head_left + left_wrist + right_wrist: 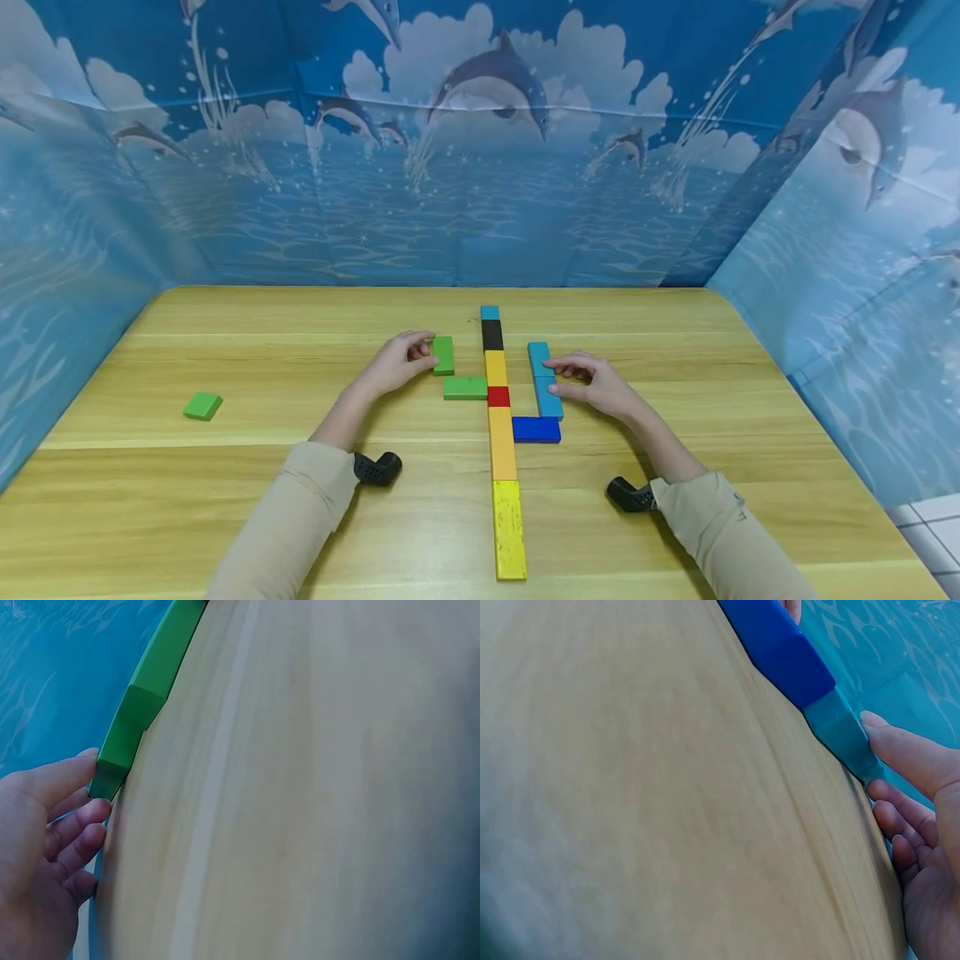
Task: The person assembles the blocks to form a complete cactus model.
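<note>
My left hand (pixel 401 361) is at the left long side of an upright-pointing green block (pixel 443 356), thumb and forefinger tips spread along that edge. In the left wrist view these fingertips are right at the block's end. Below it, another green block (pixel 465 388) lies crosswise against a central column. My right hand (pixel 596 383) has its thumb and forefinger tips at the right edge of two light blue blocks (pixel 540 360) set end to end. Under them, a dark blue block (pixel 536 430) lies crosswise, joining the column on its right side.
The column runs down the wooden table: light blue, black (pixel 492 335), yellow-orange, red (pixel 498 397), orange (pixel 502 443) and a long yellow block (pixel 509 530). A lone green block (pixel 202 406) lies far left. A dolphin-print curtain (pixel 465 208) encloses the table.
</note>
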{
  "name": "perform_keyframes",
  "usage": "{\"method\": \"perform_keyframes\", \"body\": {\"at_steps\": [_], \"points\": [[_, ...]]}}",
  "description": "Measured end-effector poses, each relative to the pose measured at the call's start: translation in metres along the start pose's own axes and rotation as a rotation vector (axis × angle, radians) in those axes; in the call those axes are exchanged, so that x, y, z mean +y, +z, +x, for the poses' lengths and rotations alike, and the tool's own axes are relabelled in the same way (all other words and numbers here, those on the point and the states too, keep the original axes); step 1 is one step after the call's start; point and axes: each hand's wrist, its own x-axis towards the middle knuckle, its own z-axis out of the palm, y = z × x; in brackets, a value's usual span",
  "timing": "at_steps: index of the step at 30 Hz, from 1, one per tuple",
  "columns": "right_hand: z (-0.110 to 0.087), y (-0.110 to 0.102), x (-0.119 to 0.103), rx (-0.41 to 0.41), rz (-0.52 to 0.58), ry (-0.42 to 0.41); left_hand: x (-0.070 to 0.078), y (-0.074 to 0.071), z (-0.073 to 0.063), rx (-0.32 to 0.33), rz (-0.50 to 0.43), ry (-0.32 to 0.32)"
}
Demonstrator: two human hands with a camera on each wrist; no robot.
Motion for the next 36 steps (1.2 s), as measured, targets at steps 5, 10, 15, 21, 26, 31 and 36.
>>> {"method": "perform_keyframes", "body": {"at_steps": [5, 10, 15, 21, 26, 31, 36], "points": [[-0.0001, 0.0000, -0.0003, 0.004, -0.001, 0.005, 0.0000, 0.0029, 0.0016, -0.005, -0.008, 0.014], [0.0000, -0.0005, 0.0017, -0.001, 0.004, 0.008, -0.0033, 0.0051, 0.0030, -0.011, -0.022, 0.012], [0.0000, -0.0010, 0.0024, -0.007, 0.009, 0.012, -0.0053, 0.0060, 0.0041, -0.014, -0.026, 0.022], [0.0001, -0.0009, 0.0023, -0.008, 0.014, 0.012, -0.0042, 0.0062, 0.0037, -0.016, -0.033, 0.039], [0.0007, -0.0006, 0.0031, -0.008, 0.017, 0.011, -0.0041, 0.0054, 0.0031, -0.022, -0.020, 0.051], [0.0012, -0.0004, 0.0031, -0.007, 0.017, 0.010, -0.0036, 0.0057, 0.0032, -0.026, -0.023, 0.045], [0.0013, -0.0006, 0.0026, -0.005, 0.012, 0.004, -0.0032, 0.0048, 0.0029, -0.031, -0.023, 0.046]]}}
